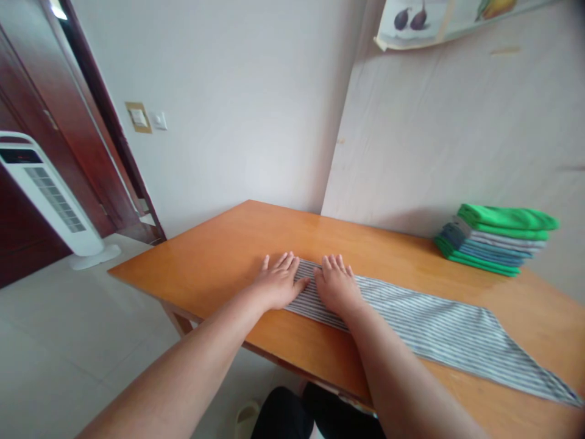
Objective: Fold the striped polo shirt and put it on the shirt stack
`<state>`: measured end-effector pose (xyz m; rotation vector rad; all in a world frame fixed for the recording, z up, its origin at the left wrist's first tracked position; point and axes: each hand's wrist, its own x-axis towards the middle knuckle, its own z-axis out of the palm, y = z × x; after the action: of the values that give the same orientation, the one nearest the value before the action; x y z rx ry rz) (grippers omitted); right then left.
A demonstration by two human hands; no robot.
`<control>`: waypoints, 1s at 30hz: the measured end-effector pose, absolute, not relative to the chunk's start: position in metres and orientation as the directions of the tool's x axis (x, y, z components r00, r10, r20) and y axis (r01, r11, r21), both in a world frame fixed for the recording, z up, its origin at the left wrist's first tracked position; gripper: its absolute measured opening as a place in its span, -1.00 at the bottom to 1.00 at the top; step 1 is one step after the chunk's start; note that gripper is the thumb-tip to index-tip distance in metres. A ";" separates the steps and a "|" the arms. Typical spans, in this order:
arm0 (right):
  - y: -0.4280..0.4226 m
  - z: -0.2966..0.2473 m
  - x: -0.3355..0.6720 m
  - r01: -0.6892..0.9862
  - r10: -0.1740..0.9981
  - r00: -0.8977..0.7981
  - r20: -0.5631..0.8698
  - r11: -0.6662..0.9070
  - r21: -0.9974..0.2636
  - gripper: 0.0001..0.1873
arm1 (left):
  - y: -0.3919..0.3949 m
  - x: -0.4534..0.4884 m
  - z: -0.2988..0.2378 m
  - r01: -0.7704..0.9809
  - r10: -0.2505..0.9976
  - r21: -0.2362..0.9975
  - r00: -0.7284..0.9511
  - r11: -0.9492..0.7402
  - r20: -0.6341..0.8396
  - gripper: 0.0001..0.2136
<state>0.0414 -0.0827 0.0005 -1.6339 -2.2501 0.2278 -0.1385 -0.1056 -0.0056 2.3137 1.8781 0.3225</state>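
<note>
A long strip of grey-and-white striped cloth [429, 320], seemingly a folded garment, lies along the front of the table. It tapers to a narrow point at the right. My left hand [280, 281] rests flat over the strip's left end, fingers spread and partly on the bare wood. Just to its right, my right hand [337, 285] presses flat on the same cloth with its fingers stretched out. Neither hand grips anything. My right forearm passes over the cloth's lower edge and hides part of it.
The orange-brown wooden table [219, 244] stands against the wall. A stack of folded green, grey and blue cloths [496, 241] sits at its back right. A white tower fan [55, 201] is on the floor at far left, near dark red doors [68, 110].
</note>
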 end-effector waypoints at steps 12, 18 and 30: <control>-0.083 0.009 0.043 0.923 0.956 -0.293 -0.030 0.275 -0.271 -0.29 | -0.101 -0.139 -0.006 0.967 0.983 0.177 0.178 -0.183 0.046 -0.28; -0.091 0.023 0.087 0.938 0.954 -0.296 0.048 0.300 -0.174 -0.39 | -0.100 -0.137 -0.002 0.974 0.985 0.149 0.171 -0.171 0.014 -0.27; -0.105 -0.011 0.118 0.949 0.964 -0.259 0.062 0.266 -0.169 -0.16 | -0.100 -0.138 0.002 0.982 0.988 0.114 0.153 -0.149 -0.026 -0.26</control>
<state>0.1176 -0.1051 -0.0110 -1.8101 -2.3744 0.1458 -0.1375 -0.1005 0.0016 2.3043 1.9778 0.0835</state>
